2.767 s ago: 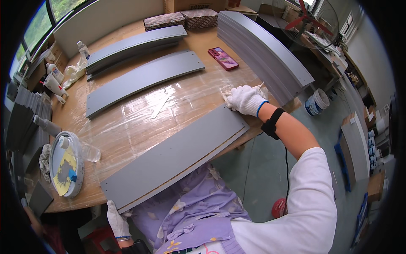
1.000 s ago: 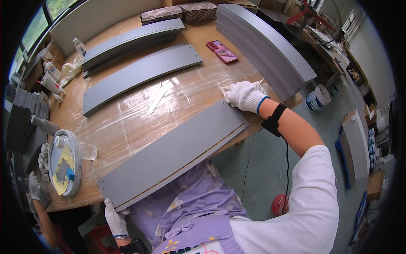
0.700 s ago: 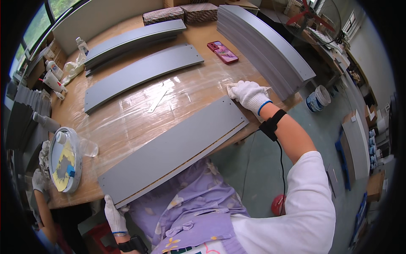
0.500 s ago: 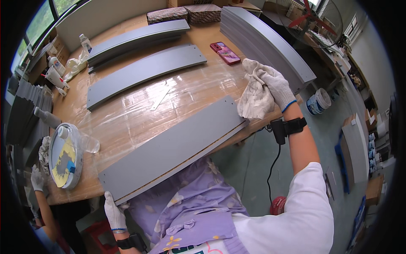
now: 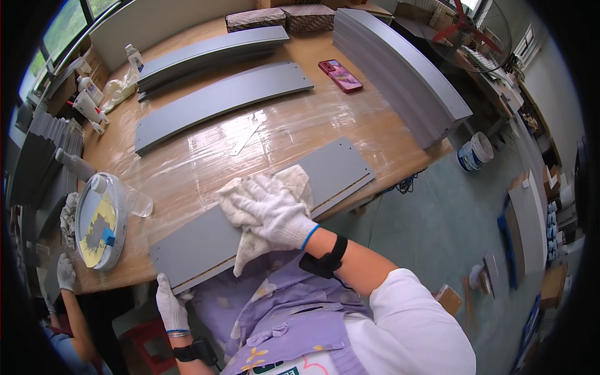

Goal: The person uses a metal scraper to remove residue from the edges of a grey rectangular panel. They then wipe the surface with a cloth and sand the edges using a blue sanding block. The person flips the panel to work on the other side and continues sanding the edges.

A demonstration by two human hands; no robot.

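— How did the grip look?
— The right hand (image 5: 273, 209) lay spread, unclenched, pressing a rag (image 5: 300, 180) onto the panel (image 5: 197, 240); the left hand (image 5: 172, 306) grasped its near-left corner, apparently to steady it.
— The panel?
— Along the table's (image 5: 181, 178) near edge, probably for reach.

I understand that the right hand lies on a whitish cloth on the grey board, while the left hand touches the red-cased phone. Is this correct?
Not entirely: the left hand is at the near left corner of the grey board, not at the red-cased phone, as the head view shows. The right hand does lie on the whitish cloth.
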